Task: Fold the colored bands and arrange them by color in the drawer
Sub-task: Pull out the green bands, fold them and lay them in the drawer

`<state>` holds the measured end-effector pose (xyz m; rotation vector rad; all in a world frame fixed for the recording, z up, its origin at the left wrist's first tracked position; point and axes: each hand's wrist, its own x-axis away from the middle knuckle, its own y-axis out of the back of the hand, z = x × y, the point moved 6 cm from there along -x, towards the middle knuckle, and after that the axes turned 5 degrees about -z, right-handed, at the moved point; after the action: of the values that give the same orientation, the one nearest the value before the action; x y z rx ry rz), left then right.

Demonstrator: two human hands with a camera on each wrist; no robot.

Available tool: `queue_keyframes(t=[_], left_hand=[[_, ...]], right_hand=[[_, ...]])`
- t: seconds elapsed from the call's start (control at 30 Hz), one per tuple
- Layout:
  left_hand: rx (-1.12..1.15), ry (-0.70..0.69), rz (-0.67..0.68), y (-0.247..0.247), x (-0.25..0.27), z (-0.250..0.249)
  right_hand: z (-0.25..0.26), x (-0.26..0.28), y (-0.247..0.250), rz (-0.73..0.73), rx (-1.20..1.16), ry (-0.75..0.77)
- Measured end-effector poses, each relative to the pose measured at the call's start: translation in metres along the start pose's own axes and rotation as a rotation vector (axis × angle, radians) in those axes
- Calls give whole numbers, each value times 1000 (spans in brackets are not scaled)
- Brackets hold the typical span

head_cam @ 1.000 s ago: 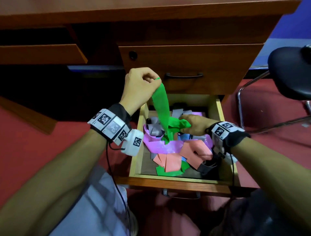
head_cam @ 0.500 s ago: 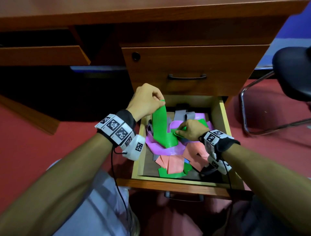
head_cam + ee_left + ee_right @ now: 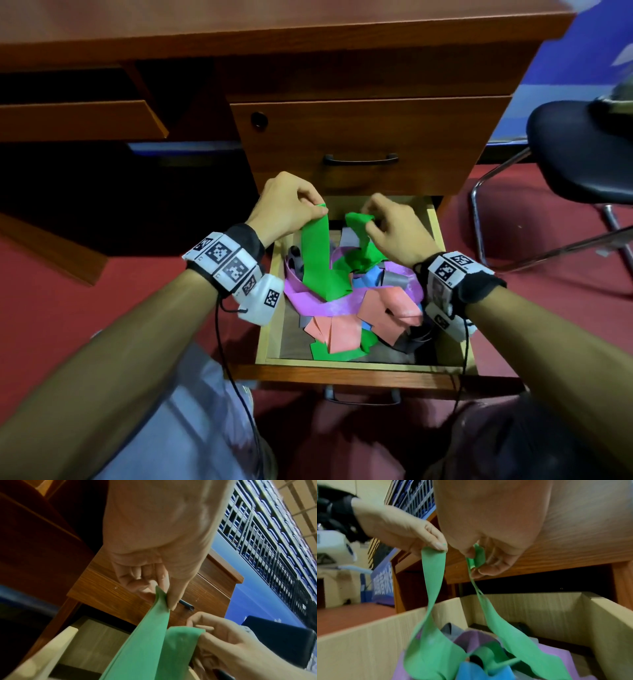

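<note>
Left hand (image 3: pixel 286 205) raised, thumb and fingers pinching; right hand (image 3: pixel 394 229) level beside it, fingers curled in a pinch; forearms converge.

Wooden desk (image 3: pixel 359 133), red floor (image 3: pixel 68 308) (black chair (image 3: pixel 579 154))

Wooden bench (image 3: pixel 274 31) is spanning the top of the head view. Closed upper drawer (image 3: pixel 370 137) is sitting under it, showing a dark handle (image 3: pixel 361 159) and a round lock (image 3: pixel 259 120). A black chair (image 3: pixel 575 154) on metal legs is standing to the right on red carpet (image 3: pixel 51 308). A blue wall (image 3: pixel 555 92) is showing behind it.
</note>
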<state>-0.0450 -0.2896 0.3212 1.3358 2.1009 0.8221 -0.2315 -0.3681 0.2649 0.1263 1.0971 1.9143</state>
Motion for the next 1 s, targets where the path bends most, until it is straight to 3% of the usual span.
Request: queue_keyframes(t=[0.2, 0.33, 0.47, 0.67, 0.8, 0.9, 1.0], left_hand=[[393, 43, -95, -1, 1, -14], [503, 30, -103, -2, 5, -29], [482, 44, -89, -9, 9, -29], [449, 95, -14, -13, 9, -20], [424, 139, 79, -18, 12, -18], [388, 151, 147, -21, 16, -21], [295, 132, 153, -19, 18, -17]], right_hand=[[56, 0, 62, -404, -328, 35], [82, 0, 85, -493, -345, 113], [73, 4, 77, -401, -396, 31], [59, 2, 84, -386, -495, -96], [57, 2, 90, -271, -280, -47], [58, 2, 85, -104, -74, 32], [62, 5, 79, 37, -125, 24]])
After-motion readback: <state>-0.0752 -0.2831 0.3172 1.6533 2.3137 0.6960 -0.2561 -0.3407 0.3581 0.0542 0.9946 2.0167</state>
